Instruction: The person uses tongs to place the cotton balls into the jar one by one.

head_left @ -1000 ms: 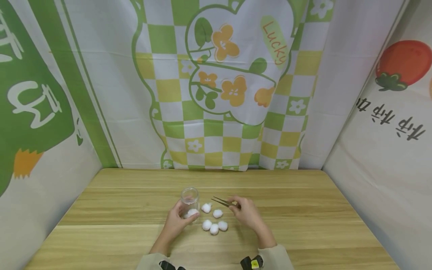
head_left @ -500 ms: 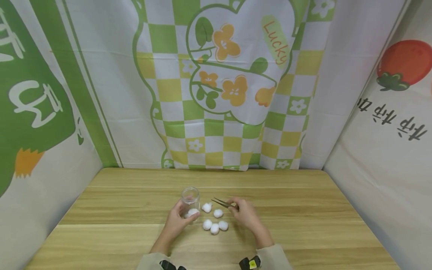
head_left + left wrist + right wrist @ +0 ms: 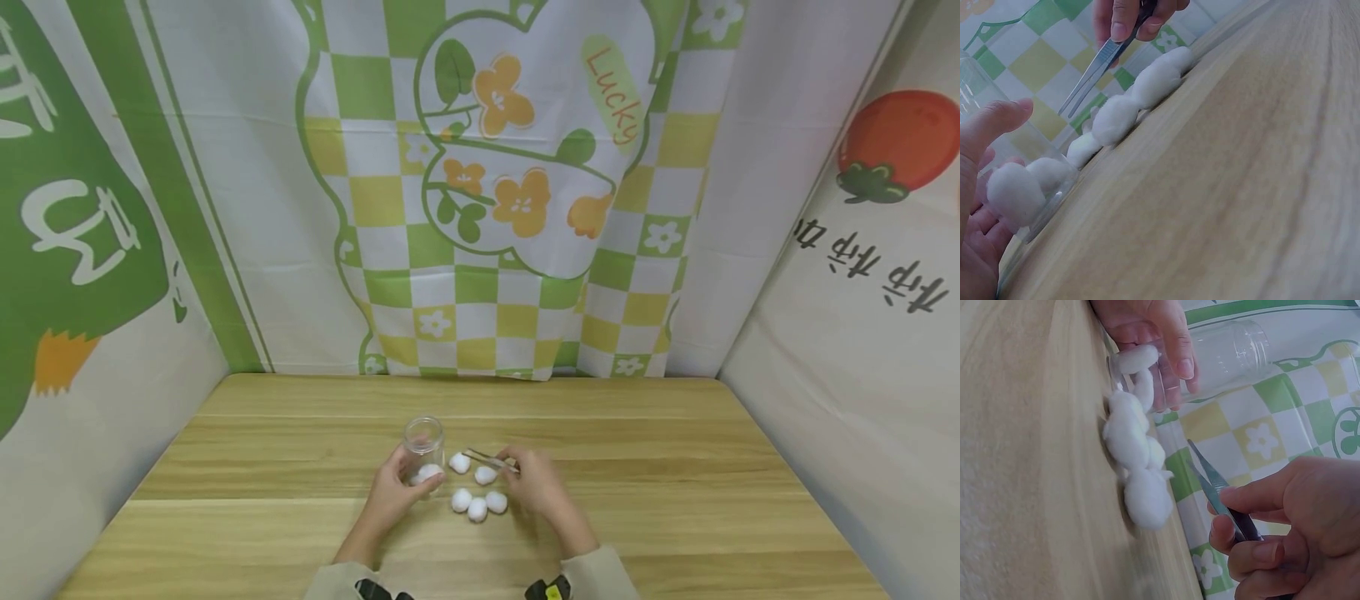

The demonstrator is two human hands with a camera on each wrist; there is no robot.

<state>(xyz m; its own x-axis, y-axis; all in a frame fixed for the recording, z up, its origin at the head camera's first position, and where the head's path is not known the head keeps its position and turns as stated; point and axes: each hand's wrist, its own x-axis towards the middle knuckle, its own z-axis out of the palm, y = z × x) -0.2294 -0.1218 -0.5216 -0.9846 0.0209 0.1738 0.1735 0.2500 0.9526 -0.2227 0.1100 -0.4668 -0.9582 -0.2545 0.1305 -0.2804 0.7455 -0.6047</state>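
Observation:
My left hand (image 3: 395, 489) grips a clear, open-topped jar (image 3: 424, 438) low on its wall, and the jar stands upright on the table. White cotton balls (image 3: 1015, 194) lie at the bottom inside it. In my right hand (image 3: 536, 483) a pair of metal tweezers (image 3: 1212, 479) is pinched between thumb and fingers. The tweezers' tips are apart, with nothing between them, and hang over the loose cotton balls just right of the jar. One cotton ball (image 3: 460, 462) lies near the tips, another (image 3: 486, 475) is under the tweezers, and a touching row (image 3: 477, 509) sits closer to me.
The wooden table (image 3: 300, 450) runs back to a green-and-white checked curtain (image 3: 480, 317). Printed cloth hangs along the left (image 3: 112, 350) and right (image 3: 840, 375) sides. Both forearms wear light sleeves with dark straps.
My right hand has moved slightly left and toward me, bringing the tweezers' tips lower in view, close to the far cotton ball. The left hand and the jar have stayed in place.

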